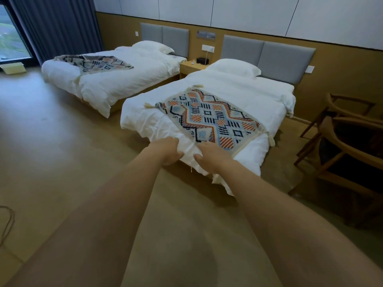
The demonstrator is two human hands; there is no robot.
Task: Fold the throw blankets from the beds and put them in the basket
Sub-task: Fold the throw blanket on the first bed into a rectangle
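Note:
A throw blanket with an orange, blue and black diamond pattern and cream tassels lies spread over the foot of the near bed. My right hand is closed on its nearest corner, and a tassel hangs just below my wrist. My left hand is beside it, fingers closed on a bunch of white duvet at the bed's corner. A second patterned throw blanket lies crumpled on the far bed. No basket is in view.
A wooden nightstand stands between the two beds. Wooden armchairs stand to the right of the near bed. Dark curtains and a window are at the far left, with a flat box on the floor.

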